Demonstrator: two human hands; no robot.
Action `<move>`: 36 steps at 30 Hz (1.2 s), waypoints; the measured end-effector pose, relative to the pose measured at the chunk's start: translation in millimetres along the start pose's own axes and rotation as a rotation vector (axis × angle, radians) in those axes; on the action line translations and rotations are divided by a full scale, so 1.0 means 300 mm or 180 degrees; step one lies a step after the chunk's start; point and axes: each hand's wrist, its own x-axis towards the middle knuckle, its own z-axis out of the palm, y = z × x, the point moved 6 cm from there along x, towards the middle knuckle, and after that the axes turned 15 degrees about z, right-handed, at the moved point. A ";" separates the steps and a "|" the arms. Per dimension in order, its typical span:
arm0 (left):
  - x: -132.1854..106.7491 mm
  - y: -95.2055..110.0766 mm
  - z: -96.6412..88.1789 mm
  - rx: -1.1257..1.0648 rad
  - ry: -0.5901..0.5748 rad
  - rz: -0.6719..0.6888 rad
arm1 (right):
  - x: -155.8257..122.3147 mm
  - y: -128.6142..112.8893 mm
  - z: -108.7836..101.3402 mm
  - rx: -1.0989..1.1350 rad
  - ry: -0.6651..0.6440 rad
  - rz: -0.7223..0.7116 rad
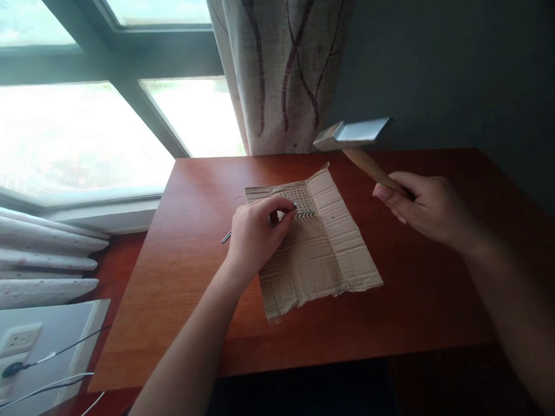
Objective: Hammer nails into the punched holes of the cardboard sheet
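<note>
A creased sheet of brown cardboard [326, 255] lies on the reddish wooden table [417, 300]. Rows of small nails [302, 205] stand in its upper middle part. My left hand [256, 232] rests on the cardboard's left side, fingers pinched on a thin metal tool or nail [226, 237] whose tip meets the nail rows. My right hand [426, 207] is closed round the wooden handle of a hammer [355, 135], raised above the table to the right of the cardboard. The hammer's grey metal head hangs over the cardboard's far edge.
A patterned curtain [283, 58] hangs behind the table beside a large window [69, 132]. At the lower left a white power strip [15, 352] with plugged cables [58, 384] sits on a white surface. A dark wall [460, 62] stands behind the right side.
</note>
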 end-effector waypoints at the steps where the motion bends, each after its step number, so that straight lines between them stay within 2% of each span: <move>1: -0.001 0.001 0.000 -0.0012 0.0012 -0.0001 | -0.010 -0.023 -0.017 -0.0183 -0.0048 -0.0105; 6: -0.001 0.001 0.001 -0.0023 0.0024 0.0005 | -0.039 -0.117 -0.046 -0.0360 -0.0555 -0.0426; 11: 0.001 0.001 0.001 -0.0064 0.0045 0.0013 | -0.039 -0.150 -0.053 -0.0406 -0.0791 -0.0534; 17: 0.001 0.000 0.002 -0.0070 0.0018 -0.0009 | -0.048 -0.148 -0.025 -0.0583 -0.0849 -0.0530; 23: 0.000 -0.009 0.006 -0.0073 0.0022 -0.0005 | -0.058 -0.161 -0.030 -0.0916 -0.0930 -0.0113; 29: -0.001 -0.008 0.004 -0.0091 0.0037 -0.0012 | -0.061 -0.168 -0.026 -0.1055 -0.0996 -0.0051; 36: -0.001 -0.006 0.004 -0.0071 0.0017 0.0015 | -0.066 -0.159 -0.034 -0.0928 -0.0800 0.0008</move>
